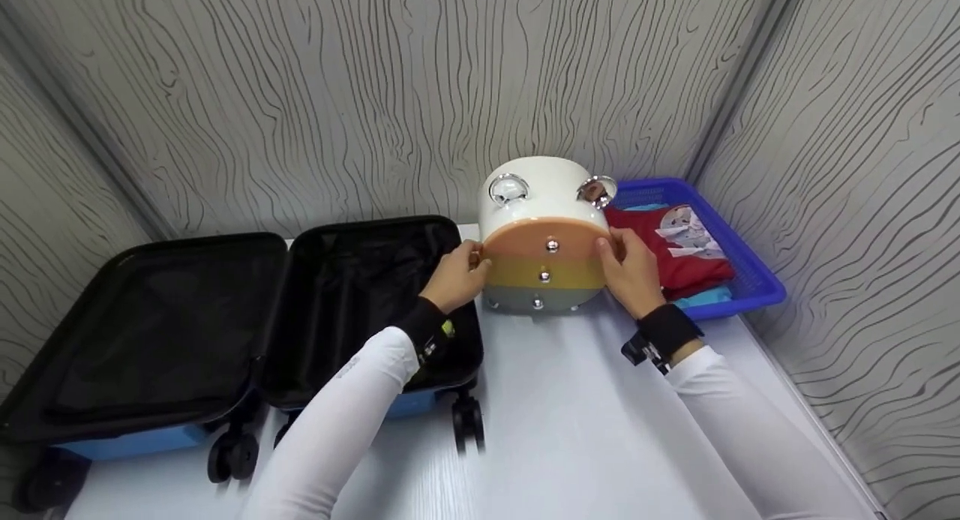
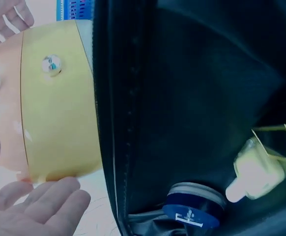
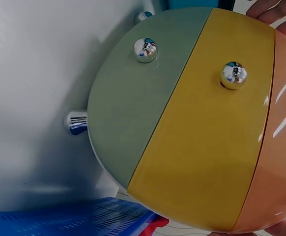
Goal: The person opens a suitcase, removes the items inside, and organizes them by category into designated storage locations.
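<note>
A small rounded chest of drawers [image 1: 544, 272] stands in front of me. Its white body carries two round chrome ears, and its orange, yellow and grey-green drawer fronts have shiny ball knobs. My left hand [image 1: 456, 275] holds its left side near the orange drawer; the left wrist view shows those fingers [image 2: 49, 201] along its edge. On the other side my right hand [image 1: 630, 271] grips the edge, thumb on the front and fingers behind. In the right wrist view, chrome feet [image 3: 77, 122] show at the chest's bottom; I cannot tell whether they bear on the table.
An open black suitcase [image 1: 442, 238] on wheels lies at the left. Inside it, the left wrist view shows a navy-lidded jar [image 2: 194, 204] and a pale yellow bottle [image 2: 258, 169]. A blue basket [image 1: 750, 280] with folded red clothing [image 1: 675, 257] stands right, by patterned walls.
</note>
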A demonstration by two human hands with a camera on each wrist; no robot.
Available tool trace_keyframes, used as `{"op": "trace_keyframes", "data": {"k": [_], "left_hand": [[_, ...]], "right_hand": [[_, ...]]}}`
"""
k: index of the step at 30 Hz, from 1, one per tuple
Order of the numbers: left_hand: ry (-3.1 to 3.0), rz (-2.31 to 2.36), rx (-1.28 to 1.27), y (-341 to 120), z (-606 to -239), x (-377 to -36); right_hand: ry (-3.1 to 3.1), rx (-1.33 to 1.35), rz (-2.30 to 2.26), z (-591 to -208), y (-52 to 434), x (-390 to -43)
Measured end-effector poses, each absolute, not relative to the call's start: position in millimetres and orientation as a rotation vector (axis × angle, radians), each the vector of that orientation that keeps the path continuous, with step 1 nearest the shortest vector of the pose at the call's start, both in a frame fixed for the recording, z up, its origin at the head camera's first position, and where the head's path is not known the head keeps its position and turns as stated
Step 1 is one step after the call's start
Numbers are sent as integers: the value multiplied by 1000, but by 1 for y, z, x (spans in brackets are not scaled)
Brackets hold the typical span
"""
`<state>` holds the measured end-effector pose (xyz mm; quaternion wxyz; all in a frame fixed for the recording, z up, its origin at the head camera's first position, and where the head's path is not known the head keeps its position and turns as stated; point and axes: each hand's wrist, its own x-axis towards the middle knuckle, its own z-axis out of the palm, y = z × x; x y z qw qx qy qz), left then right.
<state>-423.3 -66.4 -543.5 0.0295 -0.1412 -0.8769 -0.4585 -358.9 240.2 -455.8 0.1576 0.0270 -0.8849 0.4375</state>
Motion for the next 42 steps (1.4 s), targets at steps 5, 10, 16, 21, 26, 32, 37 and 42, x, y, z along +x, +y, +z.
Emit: {"op": "trace_keyframes", "data": {"k": [5,10,16,21,26,32,37,42], "left_hand": [[-2718,-1517,-435,-64,-466,-344],[-2738,-1424,-464,-63,-454,-316],[-2751,-1385,-553,-66,-455,-302],[-2781,-1369,-638,-69,-454,-293],[-2821,-1359,-665,-71,-450,-288],[-2830,-1363,-696,-71,-447,-281],[-2817,-1381,-708,-72,-446,-278],[-2819,-1316,-705,-72,-445,-275]], "right_hand": [[-2462,89,1215,-460,245,-339],[-2430,78,1186,-464,248,-316],[-2407,115,1153,-467,252,-292],[-2398,173,1085,-469,256,-278],[-2406,194,1042,-470,257,-267],[-2416,205,998,-471,259,-256],[-2415,235,964,-469,261,-252],[-2466,231,956,-457,266,-256]]}}
